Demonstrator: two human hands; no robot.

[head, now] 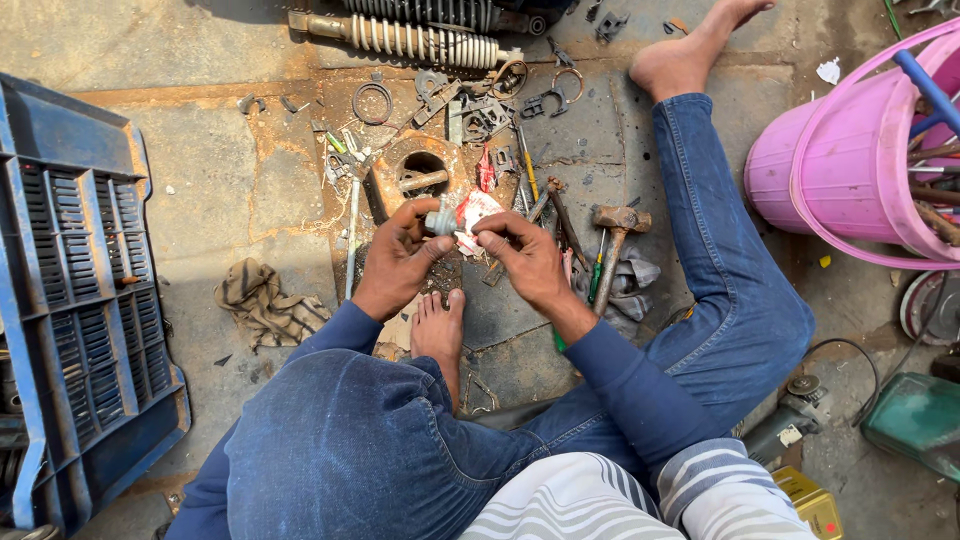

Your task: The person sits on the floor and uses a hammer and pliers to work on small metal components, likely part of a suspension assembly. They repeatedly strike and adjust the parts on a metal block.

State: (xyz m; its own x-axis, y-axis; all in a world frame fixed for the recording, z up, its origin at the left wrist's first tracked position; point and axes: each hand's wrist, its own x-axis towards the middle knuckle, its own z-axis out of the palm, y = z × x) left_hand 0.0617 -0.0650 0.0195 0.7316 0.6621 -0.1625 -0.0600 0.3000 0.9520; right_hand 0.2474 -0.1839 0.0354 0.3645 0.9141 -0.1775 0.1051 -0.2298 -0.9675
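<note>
Head-camera view of a person seated on a concrete floor: the left hand (398, 256) pinches a small grey metal part (441, 219) between thumb and fingers while the right hand (527, 260) grips a red-and-white packet (474, 212) touching it, above a rusty block (420, 170), beside a hammer (615, 235).

A small grey metal fitting (441, 219) is sitting pinched in the left hand (398, 258), raised above the stone floor. A red-and-white packet (474, 214), crumpled, is lying against it, gripped by the right hand (527, 256).
</note>
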